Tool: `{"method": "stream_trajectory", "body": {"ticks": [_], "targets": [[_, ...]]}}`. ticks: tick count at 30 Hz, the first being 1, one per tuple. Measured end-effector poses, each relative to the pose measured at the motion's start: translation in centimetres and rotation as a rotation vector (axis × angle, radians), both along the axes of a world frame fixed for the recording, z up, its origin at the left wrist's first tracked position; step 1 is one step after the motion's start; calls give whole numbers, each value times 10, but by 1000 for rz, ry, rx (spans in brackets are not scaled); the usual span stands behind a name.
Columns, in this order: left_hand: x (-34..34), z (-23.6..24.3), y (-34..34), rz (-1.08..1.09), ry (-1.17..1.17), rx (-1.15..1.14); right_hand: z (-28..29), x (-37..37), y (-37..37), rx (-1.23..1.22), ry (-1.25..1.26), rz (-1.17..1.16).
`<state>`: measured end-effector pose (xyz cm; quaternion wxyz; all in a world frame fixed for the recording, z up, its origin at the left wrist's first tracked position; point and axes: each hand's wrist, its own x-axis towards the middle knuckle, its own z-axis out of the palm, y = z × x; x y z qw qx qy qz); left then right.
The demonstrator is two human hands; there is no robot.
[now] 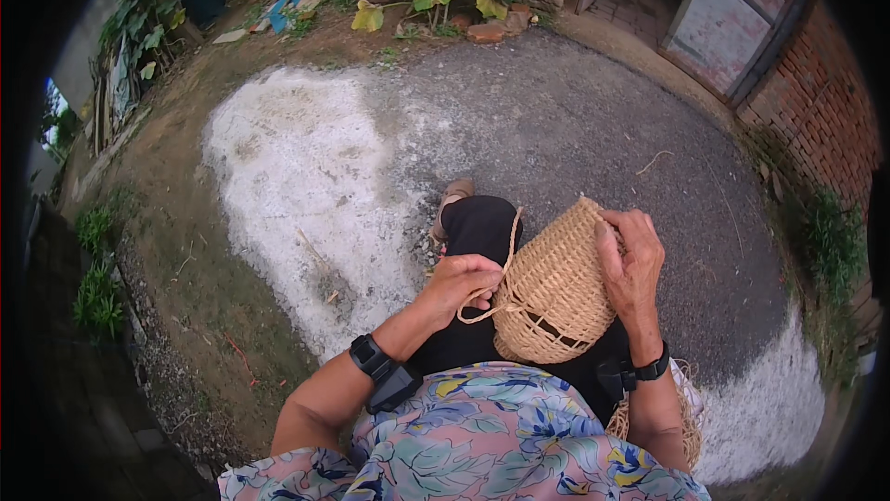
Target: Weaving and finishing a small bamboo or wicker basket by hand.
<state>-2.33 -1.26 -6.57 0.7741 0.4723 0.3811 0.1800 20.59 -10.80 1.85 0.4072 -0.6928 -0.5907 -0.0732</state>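
At the left, bare earth and green plants [97, 269] border a pale, chalky patch of ground [297, 177]. Moving in, the left hand [461, 285] is curled closed, pinching a loose straw strand [482, 308] that loops off the rim of a woven straw basket [553, 292]. The basket rests on the person's lap, over the knee of the black trousers [477, 228], tipped on its side with its base pointing away from the body. It looks light and hollow; the weave should flex a little under pressure but hold its shape, and the dry fibres give a rough, non-slip surface, though loose ends could fray or snap if tugged hard. The firm rim and rounded belly seem the safest holds. The right hand [632, 265] lies spread over the basket's far right side, fingers draped across the weave, steadying it. Further right stands a brick wall [825, 102].
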Motion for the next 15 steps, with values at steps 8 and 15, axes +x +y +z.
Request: {"method": "stream_trajectory", "body": {"ticks": [8, 15], "targets": [[3, -4, 12, -152, -31, -177, 0, 0, -2, 25, 1, 9], [22, -13, -8, -129, 241, 796, 5, -4, -4, 62, -32, 39]]}}
